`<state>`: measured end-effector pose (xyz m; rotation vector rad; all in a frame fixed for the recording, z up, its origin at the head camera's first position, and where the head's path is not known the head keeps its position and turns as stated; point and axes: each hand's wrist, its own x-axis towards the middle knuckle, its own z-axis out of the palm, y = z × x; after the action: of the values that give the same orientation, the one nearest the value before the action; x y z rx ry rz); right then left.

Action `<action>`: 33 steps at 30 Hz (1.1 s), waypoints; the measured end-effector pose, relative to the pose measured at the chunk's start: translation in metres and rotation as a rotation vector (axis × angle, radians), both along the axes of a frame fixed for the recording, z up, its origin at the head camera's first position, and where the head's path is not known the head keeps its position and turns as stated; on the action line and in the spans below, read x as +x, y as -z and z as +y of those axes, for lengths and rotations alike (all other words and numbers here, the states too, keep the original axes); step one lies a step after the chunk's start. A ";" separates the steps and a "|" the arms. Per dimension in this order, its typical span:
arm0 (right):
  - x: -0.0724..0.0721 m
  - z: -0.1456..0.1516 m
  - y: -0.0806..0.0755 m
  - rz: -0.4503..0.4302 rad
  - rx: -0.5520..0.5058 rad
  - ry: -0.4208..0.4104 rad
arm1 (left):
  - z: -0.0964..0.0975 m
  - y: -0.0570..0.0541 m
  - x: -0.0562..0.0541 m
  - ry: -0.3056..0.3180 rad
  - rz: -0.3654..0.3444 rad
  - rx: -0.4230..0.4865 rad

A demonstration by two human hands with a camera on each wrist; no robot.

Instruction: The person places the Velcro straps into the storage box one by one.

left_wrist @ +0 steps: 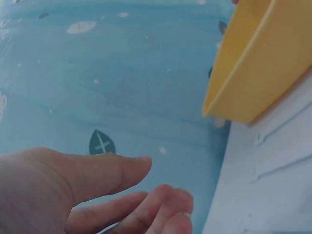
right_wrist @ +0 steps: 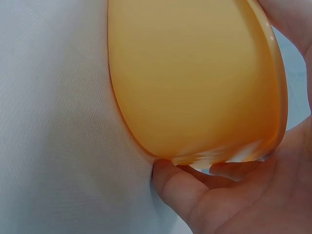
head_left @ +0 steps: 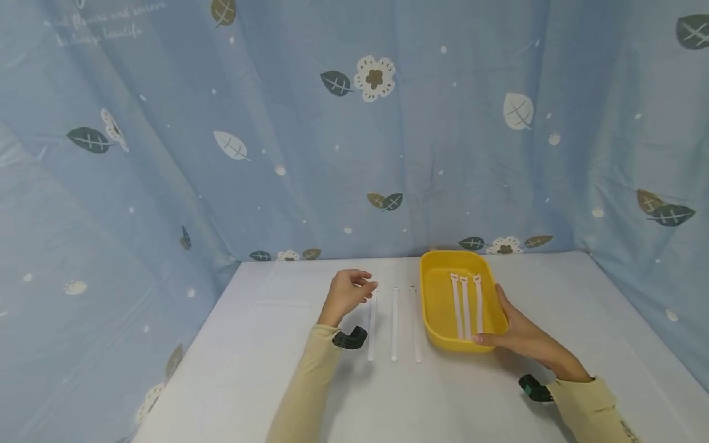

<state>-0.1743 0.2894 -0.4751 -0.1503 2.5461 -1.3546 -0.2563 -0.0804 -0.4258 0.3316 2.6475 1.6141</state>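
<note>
A yellow plastic tray (head_left: 434, 295) holds three white cable straps (head_left: 464, 304) with wider slotted heads, lying side by side. My right hand (head_left: 523, 335) grips its near right corner, with one digit at the near rim and the others along the right side. In the right wrist view the fingers curve around the tray's wall (right_wrist: 195, 87). Left of the tray, three more white straps (head_left: 395, 326) lie lengthwise on the table. My left hand (head_left: 348, 292), empty, hovers by the head of the leftmost strap (head_left: 372, 335); its fingers are loosely bent, thumb apart from them (left_wrist: 117, 173).
A white cloth covers the table (head_left: 232, 369). Behind it and to the left hangs a blue curtain (head_left: 299, 154) with leaves and flowers, reaching the table's back edge near the tray. Each wrist wears a black device (head_left: 350, 338).
</note>
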 end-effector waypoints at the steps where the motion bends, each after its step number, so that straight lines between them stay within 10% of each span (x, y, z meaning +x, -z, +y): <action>1: 0.000 0.000 0.000 -0.004 0.001 0.001 | -0.002 0.001 0.000 -0.007 0.004 -0.003; 33: -0.001 0.000 -0.002 -0.022 -0.045 -0.004 | -0.010 0.039 -0.009 -0.094 -0.102 -0.164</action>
<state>-0.1749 0.2892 -0.4736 -0.1480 2.4973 -1.4055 -0.2654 -0.0904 -0.4646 0.1183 2.7316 1.3823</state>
